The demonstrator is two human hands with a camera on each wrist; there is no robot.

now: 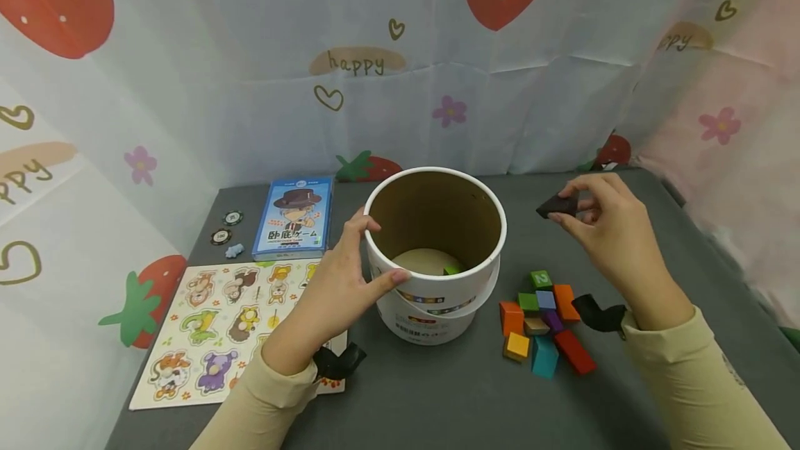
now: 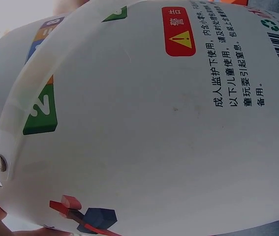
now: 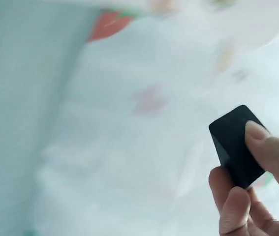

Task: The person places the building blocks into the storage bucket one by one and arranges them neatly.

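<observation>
A white bucket [image 1: 431, 328] stands upright in the middle of the table, its mouth tilted towards the head camera. On its left side my left hand [image 1: 325, 297] grips the rim, thumb at the front. The bucket's printed wall [image 2: 144, 157] fills the left wrist view. Inside, a bit of a green block [image 1: 451, 270] shows on the bottom. My right hand [image 1: 615, 235] pinches a black wooden block [image 1: 553, 206] between thumb and fingers, in the air right of the bucket. Below that hand lie several coloured blocks, among them a red block [image 1: 576, 351] and a teal block [image 1: 545, 356].
Left of the bucket, a blue game box [image 1: 294, 217] lies behind a board of animal pictures [image 1: 209, 297], partly under my left forearm. Two poker chips [image 1: 233, 217] and a small blue figure [image 1: 234, 251] lie beside the box. A printed curtain [image 1: 400, 123] hangs behind the table.
</observation>
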